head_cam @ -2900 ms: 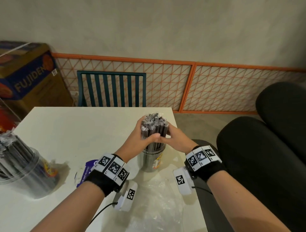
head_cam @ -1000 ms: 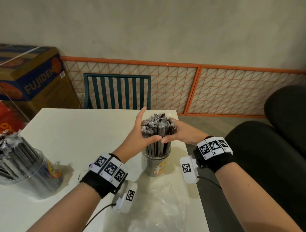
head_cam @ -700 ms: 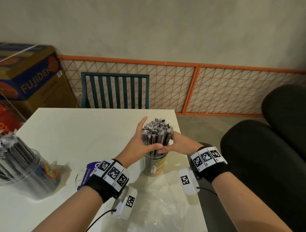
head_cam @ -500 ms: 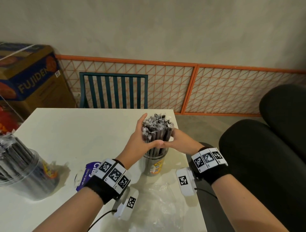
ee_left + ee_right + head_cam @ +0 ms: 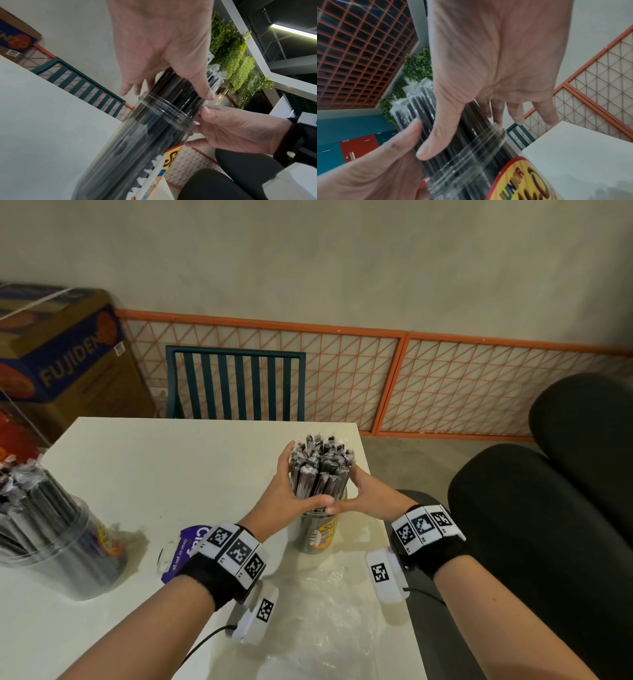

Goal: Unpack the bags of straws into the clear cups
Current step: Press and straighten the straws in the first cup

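Observation:
A bundle of black straws in clear wrappers (image 5: 320, 470) stands upright in a clear cup (image 5: 317, 537) with a yellow label, near the table's right edge. My left hand (image 5: 282, 494) wraps the bundle from the left and my right hand (image 5: 371, 494) from the right, just above the cup's rim. The two thumbs meet at the front. The left wrist view has my left hand (image 5: 163, 47) on the straws (image 5: 180, 92) above the cup (image 5: 154, 128), with my right hand (image 5: 231, 128) opposite. From the right wrist, my right hand (image 5: 496, 54) presses its thumb on the straws (image 5: 412, 108) above the cup (image 5: 488, 162).
A second clear cup (image 5: 58, 546), full of straws, stands at the table's left edge. An empty clear plastic bag (image 5: 329, 614) lies between my wrists and a purple packet (image 5: 185, 549) left of it. Black seat cushions (image 5: 548, 542) adjoin the table on the right; a teal chair (image 5: 236, 385) stands behind.
Both hands have stayed round the bundle in the cup. The left fingers, pointing straight up a second ago, now lie closer against the straws. The view shifted slightly.

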Available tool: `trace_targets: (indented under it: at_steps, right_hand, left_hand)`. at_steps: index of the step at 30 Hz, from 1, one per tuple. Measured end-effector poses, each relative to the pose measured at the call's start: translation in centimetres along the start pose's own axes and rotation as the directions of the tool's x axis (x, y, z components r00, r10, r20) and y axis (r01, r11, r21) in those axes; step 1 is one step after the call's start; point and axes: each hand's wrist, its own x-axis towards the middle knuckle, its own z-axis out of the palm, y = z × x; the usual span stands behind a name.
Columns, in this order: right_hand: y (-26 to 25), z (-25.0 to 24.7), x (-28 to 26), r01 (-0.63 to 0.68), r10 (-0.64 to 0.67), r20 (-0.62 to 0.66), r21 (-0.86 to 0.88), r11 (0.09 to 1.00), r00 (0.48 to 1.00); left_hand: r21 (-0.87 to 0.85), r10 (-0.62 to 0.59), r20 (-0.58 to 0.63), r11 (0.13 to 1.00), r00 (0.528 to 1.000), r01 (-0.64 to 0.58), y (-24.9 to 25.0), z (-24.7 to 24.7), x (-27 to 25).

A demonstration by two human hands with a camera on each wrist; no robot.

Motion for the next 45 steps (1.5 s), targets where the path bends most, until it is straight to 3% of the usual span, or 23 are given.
trace_targets:
  at_steps: [4,8,10,12,14,16,18,20,22,28,32,35,39,42,45]
  right_hand:
    - [-0.9,0.7,0.1,0.054,-0.062,-0.109,-0.073,0.996,0.992]
    - [-3.2,0.0,-0.2,0.128,-0.142,-0.276,-0.07,0.989,0.951]
    - [-3.3,-0.4,-0.2,0.109,-0.123,-0.201,-0.078,0.991,0.972]
    - [-2.5,-0.9,-0.5,0.01,-0.018,-0.067,-0.11,0.994,0.998]
    - [-1.6,-2.0,-0.9,-0.085,0.094,0.058,-0.137,0.987,0.994]
    - [-1.0,-3.0,-0.9,-0.151,0.175,0.148,-0.16,0.976,0.973]
    - [-1.1,-3.6,-0.7,-0.178,0.199,0.199,-0.121,0.977,0.959]
    - [-1.3,-3.8,-0.1,-0.182,0.183,0.211,-0.027,0.983,0.96]
    - [-1.6,-3.8,0.5,-0.161,0.153,0.23,0.013,0.987,0.961]
    - [-2.0,-3.0,2.7,-0.088,0.12,0.262,-0.129,0.988,0.957]
    - [-2.7,-2.0,3.2,0.05,-0.01,0.241,-0.162,0.986,0.97]
    - [-2.3,-1.7,3.3,0.082,-0.069,0.182,-0.065,0.995,0.981]
    - [-2.6,-2.4,2.9,0.086,-0.093,0.107,0.071,0.994,0.99]
    - [-2.9,-3.4,2.2,0.118,-0.129,0.047,0.198,0.973,0.991]
    - [-2.3,-3.4,1.6,0.122,-0.136,0.058,0.198,0.973,0.989]
  left_hand:
    - [-0.006,-0.004,0.008,1.0,1.0,0.004,0.5,0.7,0.4]
    - [-0.04,0.029,0.041,0.999,0.999,-0.028,2.2,-0.5,1.4]
    - [-0.027,-0.021,0.138,0.999,0.99,0.025,2.9,-1.8,1.7]
    - [0.04,-0.125,0.223,0.992,0.967,0.119,2.9,-3.0,1.5]
    - [0.117,-0.2,0.227,0.977,0.953,0.177,2.3,-3.5,0.8]
    - [0.129,-0.185,0.151,0.978,0.971,0.166,1.8,-3.0,-0.1]
    - [0.102,-0.136,-0.009,0.985,0.991,0.136,1.3,-1.3,-1.2]
    - [0.057,-0.097,-0.182,0.992,0.979,0.109,0.6,0.9,-1.9]
    - [0.02,-0.063,-0.276,0.997,0.959,0.071,0.2,3.0,-2.4]
    - [0.032,0.006,-0.414,0.999,0.91,0.008,0.6,5.9,-1.6]
    - [-0.023,-0.002,-0.451,1.0,0.893,-0.009,0.8,5.8,-0.5]
    - [-0.032,0.008,-0.466,0.999,0.885,-0.026,0.6,4.8,0.3]
    - [0.008,0.037,-0.352,0.999,0.935,-0.036,1.3,2.3,0.8]
    - [-0.021,0.05,-0.135,0.998,0.99,-0.054,1.6,-0.1,1.1]
    - [-0.002,0.011,0.055,1.0,0.998,-0.011,1.9,-1.8,1.5]
